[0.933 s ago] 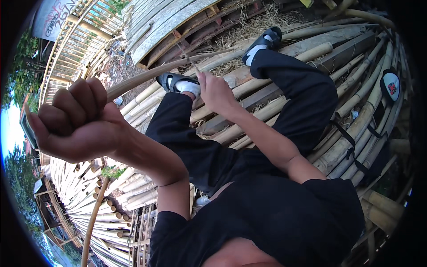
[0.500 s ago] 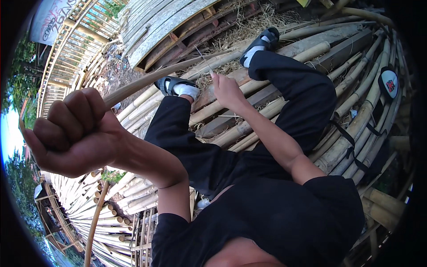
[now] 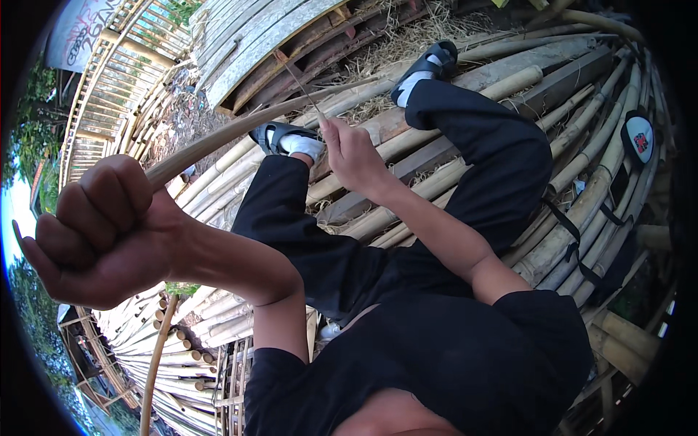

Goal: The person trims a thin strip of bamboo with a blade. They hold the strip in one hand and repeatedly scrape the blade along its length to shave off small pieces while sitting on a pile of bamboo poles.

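Note:
My left hand (image 3: 102, 229) is raised at the left, its fingers wrapped in a fist round one end of a long bamboo strip (image 3: 218, 142). The strip slants away to the upper right, past my feet, and tapers toward its far end. My right hand (image 3: 356, 156) is closed on what looks like a thin-bladed knife (image 3: 299, 81), its handle mostly hidden in my fingers. That narrow blade points up and to the left and crosses the strip; I cannot tell whether it touches.
I sit on bamboo poles (image 3: 512, 83), legs stretched forward in sandals (image 3: 283, 138). A wooden slatted platform (image 3: 254, 43) stands ahead, with dry straw beside it. A cap-like black-and-white item (image 3: 638, 138) and black straps lie at the right. More poles (image 3: 167, 356) are stacked at the left.
My right hand has moved left with the knife, toward my left fist. My left hand has shifted slightly down and left, drawing the bamboo strip with it.

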The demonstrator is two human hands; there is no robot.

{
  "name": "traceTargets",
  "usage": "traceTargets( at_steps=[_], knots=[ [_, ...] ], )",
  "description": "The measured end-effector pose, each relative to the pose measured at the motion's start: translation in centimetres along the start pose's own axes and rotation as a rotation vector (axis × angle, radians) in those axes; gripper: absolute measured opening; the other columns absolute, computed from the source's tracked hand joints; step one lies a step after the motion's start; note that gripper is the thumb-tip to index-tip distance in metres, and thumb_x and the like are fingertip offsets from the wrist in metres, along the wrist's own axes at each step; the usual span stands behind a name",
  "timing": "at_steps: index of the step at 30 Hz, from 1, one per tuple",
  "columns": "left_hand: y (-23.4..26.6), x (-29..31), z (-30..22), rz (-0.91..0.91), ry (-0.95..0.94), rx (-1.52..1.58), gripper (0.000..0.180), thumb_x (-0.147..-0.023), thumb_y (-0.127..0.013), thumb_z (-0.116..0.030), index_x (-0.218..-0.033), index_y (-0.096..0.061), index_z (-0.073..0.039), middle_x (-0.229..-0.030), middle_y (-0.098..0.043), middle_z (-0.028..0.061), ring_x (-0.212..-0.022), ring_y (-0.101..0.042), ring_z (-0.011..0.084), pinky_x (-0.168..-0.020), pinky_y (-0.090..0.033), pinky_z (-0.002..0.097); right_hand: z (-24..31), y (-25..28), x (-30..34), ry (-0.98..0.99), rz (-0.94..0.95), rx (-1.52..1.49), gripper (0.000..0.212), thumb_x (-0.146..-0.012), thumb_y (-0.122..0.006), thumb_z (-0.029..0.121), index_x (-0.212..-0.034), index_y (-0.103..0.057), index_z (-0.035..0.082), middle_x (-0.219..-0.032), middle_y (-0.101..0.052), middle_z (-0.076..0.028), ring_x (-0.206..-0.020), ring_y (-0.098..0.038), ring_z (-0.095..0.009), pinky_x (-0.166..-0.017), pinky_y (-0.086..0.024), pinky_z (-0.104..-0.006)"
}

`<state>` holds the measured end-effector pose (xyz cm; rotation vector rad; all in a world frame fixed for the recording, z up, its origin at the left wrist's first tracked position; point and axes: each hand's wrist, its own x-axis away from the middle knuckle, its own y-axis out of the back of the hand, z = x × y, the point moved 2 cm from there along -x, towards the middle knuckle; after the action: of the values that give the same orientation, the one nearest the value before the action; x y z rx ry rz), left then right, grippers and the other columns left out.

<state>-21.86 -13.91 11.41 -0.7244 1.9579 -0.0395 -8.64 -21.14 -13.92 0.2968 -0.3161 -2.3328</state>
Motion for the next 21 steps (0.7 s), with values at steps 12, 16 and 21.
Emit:
traceTargets(
  at_steps=[12, 16, 21],
  knots=[
    [0.2, 0.0, 0.1, 0.012, 0.0, 0.033, 0.044, -0.089, -0.035, -0.024, -0.051, -0.015, -0.02, -0.043, -0.009, -0.0071, -0.036, -0.004, 0.0048, -0.034, -0.008, 0.021, 3.0, -0.2, 0.8, 0.143, 0.018, -0.033, 0.036, -0.098, -0.038, 0.025, -0.079, -0.05, -0.003, -0.065, -0.054, -0.026, -0.065, -0.055, -0.045, -0.055, -0.041, -0.0504],
    [0.6, -0.3, 0.4, -0.03, -0.009, -0.089, 0.046, -0.094, -0.031, -0.028, -0.052, -0.017, -0.019, -0.043, -0.012, -0.0045, -0.037, -0.003, 0.006, -0.033, -0.007, 0.0227, -2.0, -1.1, -1.0, 0.036, -0.076, 0.063, 0.039, -0.098, -0.036, 0.03, -0.084, -0.053, -0.002, -0.067, -0.056, -0.027, -0.071, -0.056, -0.046, -0.059, -0.042, -0.0506],
    [0.6, 0.0, 0.1, -0.011, 0.014, 0.018, 0.045, -0.092, -0.035, -0.026, -0.051, -0.017, -0.02, -0.043, -0.01, -0.0058, -0.037, -0.004, 0.0052, -0.034, -0.008, 0.0217, 4.2, -0.1, 0.3, 0.07, 0.053, 0.017, 0.041, -0.098, -0.035, 0.031, -0.085, -0.054, -0.003, -0.068, -0.057, -0.027, -0.073, -0.056, -0.046, -0.061, -0.042, -0.0507]
  ],
)
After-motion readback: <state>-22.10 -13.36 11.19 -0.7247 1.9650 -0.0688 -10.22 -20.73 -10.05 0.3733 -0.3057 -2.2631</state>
